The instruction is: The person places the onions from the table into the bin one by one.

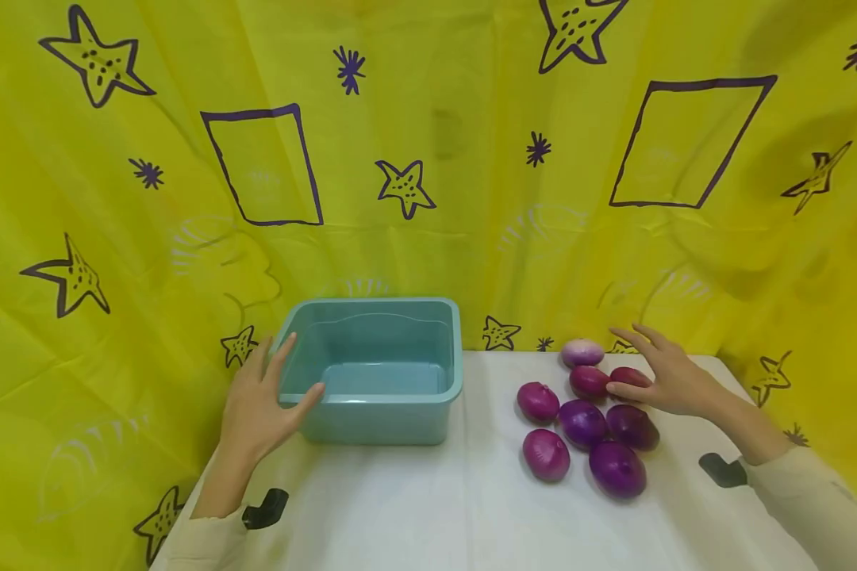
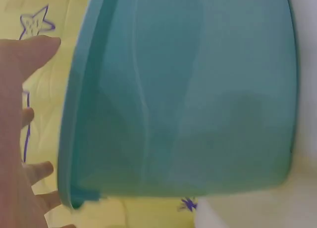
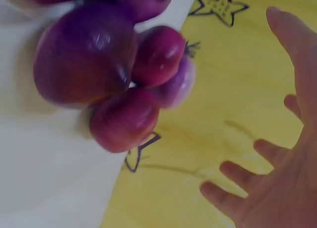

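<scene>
A pale teal plastic tub (image 1: 378,420) stands at the back left of the white table, with nothing inside it. My left hand (image 1: 257,404) hovers by the tub's left rim, fingers spread; the left wrist view shows the tub's wall (image 2: 183,99) close by. Several red onions (image 1: 582,424) lie grouped at the right, purple to magenta and of differing size. Over the far right of that group is my right hand (image 1: 667,373), fingers apart and holding nothing. In the right wrist view the hand (image 3: 267,173) is apart from the nearest onion (image 3: 126,120).
A yellow curtain (image 1: 464,262) with drawn stars and frames hangs behind the white table (image 1: 414,507) and along both sides. Dark straps (image 1: 266,509) show at both wrists. The onions at the back lie near the table's far edge.
</scene>
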{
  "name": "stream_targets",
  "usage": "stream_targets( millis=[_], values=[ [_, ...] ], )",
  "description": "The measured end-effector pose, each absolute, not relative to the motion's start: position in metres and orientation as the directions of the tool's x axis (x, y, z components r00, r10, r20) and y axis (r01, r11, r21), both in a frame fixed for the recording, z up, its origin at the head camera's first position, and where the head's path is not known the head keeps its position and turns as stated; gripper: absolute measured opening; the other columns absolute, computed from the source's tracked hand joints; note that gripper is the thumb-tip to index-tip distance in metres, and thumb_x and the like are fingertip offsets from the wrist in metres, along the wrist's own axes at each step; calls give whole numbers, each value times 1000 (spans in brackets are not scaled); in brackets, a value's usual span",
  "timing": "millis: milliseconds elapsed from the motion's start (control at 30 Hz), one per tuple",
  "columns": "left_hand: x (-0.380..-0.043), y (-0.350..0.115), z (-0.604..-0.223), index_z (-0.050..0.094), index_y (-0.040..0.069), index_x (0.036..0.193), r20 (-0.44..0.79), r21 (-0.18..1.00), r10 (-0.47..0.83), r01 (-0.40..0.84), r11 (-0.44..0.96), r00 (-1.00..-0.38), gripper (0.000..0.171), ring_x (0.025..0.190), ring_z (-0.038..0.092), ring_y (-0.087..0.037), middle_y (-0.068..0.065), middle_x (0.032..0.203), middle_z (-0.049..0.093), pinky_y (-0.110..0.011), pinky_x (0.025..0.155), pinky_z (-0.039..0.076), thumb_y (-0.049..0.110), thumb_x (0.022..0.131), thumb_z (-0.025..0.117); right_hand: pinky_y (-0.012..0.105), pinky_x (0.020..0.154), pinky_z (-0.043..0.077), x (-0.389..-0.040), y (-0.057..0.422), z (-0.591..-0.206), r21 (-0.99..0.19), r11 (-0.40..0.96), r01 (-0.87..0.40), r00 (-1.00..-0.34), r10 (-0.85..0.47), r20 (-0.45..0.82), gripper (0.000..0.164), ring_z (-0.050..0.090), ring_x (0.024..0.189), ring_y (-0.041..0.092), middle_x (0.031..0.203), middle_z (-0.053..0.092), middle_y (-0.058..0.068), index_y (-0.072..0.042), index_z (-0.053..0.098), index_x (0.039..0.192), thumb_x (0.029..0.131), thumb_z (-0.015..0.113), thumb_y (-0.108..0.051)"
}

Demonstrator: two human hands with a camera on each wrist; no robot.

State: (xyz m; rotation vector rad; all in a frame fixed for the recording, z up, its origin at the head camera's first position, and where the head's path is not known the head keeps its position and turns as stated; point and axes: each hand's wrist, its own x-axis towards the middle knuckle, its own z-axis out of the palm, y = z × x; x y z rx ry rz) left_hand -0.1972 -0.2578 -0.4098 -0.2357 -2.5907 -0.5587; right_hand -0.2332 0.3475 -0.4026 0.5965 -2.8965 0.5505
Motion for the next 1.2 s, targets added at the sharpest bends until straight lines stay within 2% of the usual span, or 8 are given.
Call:
stream_targets(
  millis=[200,367,567,667,767,867,1067,1200],
  values=[
    [-191,-268,-421,31,26,161,455,493,-47,209,844,-889,86,139,37,-54,-21,164,26,-79,93,37,46,89,74,83,90,35,-245,370,-417,-410,789,-458,-889,-394,236,84,38,128,61,146,38,37,-6,41,152,84,86,-28],
    [-188,-271,-431,31,20,161,419,637,-98,215,740,-903,87,135,44,-47,-20,159,36,-74,98,39,37,90,77,78,89,41,-255,384,-430,-446,774,-450,-893,-386,231,78,44,122,54,141,47,33,-3,44,149,86,84,-27],
    [-185,-273,-441,22,24,162,299,807,-151,166,567,-942,87,130,50,-48,-26,153,43,-66,98,46,32,94,75,72,87,48,-265,392,-445,-537,749,-388,-919,-362,159,74,47,120,61,139,46,39,4,37,148,92,77,-24],
    [-185,-273,-446,20,24,162,272,845,-160,156,511,-949,86,131,51,-47,-26,152,42,-63,99,47,29,95,74,70,85,49,-266,395,-451,-581,762,-287,-948,-315,55,76,44,123,64,141,41,44,3,31,151,96,72,-31],
    [-186,-272,-452,19,20,161,277,863,-168,168,476,-946,86,133,49,-47,-26,152,41,-63,102,45,24,95,75,61,78,55,-265,398,-457,-628,757,-180,-959,-277,-59,81,44,125,65,142,37,48,3,26,153,98,68,-37],
    [-187,-270,-456,19,17,160,282,876,-176,178,449,-943,85,136,45,-49,-26,154,38,-65,106,40,21,96,74,50,71,60,-264,400,-461,-677,728,-106,-956,-262,-132,80,48,122,63,139,39,50,3,24,154,99,67,-37],
    [-185,-267,-461,19,15,161,291,893,-205,188,409,-934,76,141,37,-53,-28,159,32,-71,107,34,22,101,65,46,71,61,-267,403,-468,-695,713,-94,-955,-263,-141,73,58,114,55,131,49,47,7,31,150,100,67,-32],
    [-186,-264,-465,22,18,160,297,905,-249,188,383,-922,71,141,41,-46,-24,158,37,-64,106,41,23,103,63,45,70,61,-268,405,-470,-687,720,-101,-956,-262,-134,67,60,111,53,128,52,45,8,36,146,100,68,-28]
  ],
)
